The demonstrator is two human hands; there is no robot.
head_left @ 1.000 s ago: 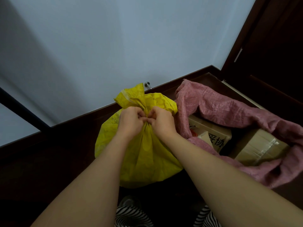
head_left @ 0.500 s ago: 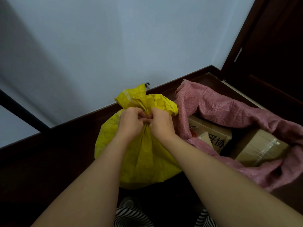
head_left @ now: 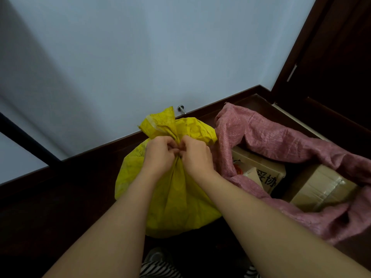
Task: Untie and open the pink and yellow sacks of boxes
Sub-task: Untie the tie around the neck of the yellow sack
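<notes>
A yellow woven sack [head_left: 180,203] stands on the dark floor against the wall, its neck bunched and tied, the loose top flaring up behind my fingers. My left hand [head_left: 159,155] and my right hand [head_left: 195,156] are both closed on the knot at the neck, fingertips meeting; the tie itself is hidden under them. To the right lies the pink sack [head_left: 281,137], its mouth spread wide open. Inside it sit cardboard boxes [head_left: 319,189], one with black printed characters [head_left: 267,179].
A pale wall rises behind the sacks above a dark skirting board [head_left: 90,155], with a metal door stop [head_left: 181,108] just behind the yellow sack. A dark wooden door and frame [head_left: 331,77] stand at right. Striped fabric [head_left: 160,269] shows at the bottom edge.
Both hands stay on the yellow sack's knot, fingers shifting slightly as they work it. The sack's neck has barely moved. The pink sack is unchanged.
</notes>
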